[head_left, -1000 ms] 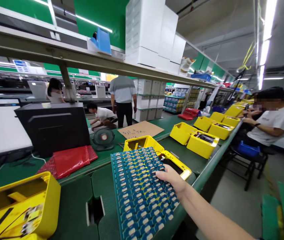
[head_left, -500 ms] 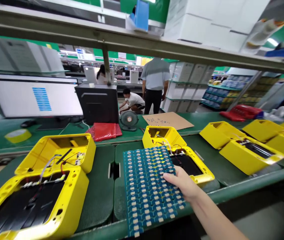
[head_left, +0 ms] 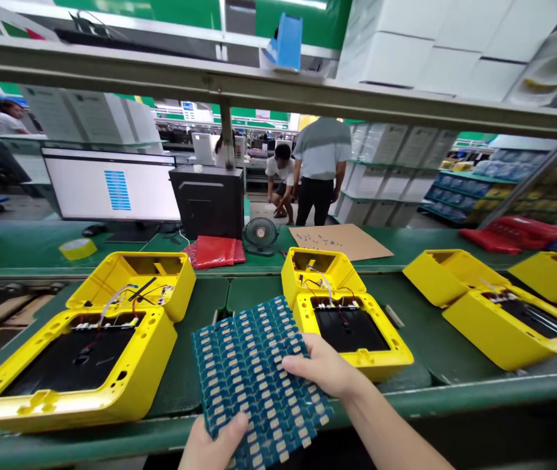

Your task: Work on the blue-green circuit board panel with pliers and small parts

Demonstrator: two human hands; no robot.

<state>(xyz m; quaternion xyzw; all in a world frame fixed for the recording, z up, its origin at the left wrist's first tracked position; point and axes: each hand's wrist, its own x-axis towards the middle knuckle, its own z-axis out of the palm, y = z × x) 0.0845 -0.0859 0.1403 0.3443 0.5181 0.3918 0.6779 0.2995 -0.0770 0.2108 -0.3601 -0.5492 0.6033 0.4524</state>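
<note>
"Blue-green is the sheet of small boards (head_left: 253, 385). Where is it, and who holds it?"

"It is tilted above the front edge of the green belt (head_left: 185, 375), nearest to us. The left hand (head_left: 214, 444) grips its lower left corner, with the thumb on top. The right hand (head_left: 324, 365) reaches in from the lower right and grips the right edge, also with the thumb on top."

"And which containers are behind it?"

"The left yellow case (head_left: 158, 365) and the middle yellow case (head_left: 400, 356) are open, with their lids leaning back. Each one contains a black panel (head_left: 349, 326) and thin wires (head_left: 111, 303). The right yellow case (head_left: 478, 333) is open too, and it has dark parts inside."

"What is farther away?"

"On the table (head_left: 18, 238) there are red bags (head_left: 212, 251) beside a small fan (head_left: 261, 235), and a brown cardboard (head_left: 341, 245) with small pieces on it. Beyond, one person (head_left: 281, 176) crouches near a standing person (head_left: 324, 163), and white boxes (head_left: 386, 173) are stacked."

"What is different from the earlier frames?"

"Before, only the right hand held the sheet. Now the left hand has come too, and the sheet is turned more slanted."
</note>
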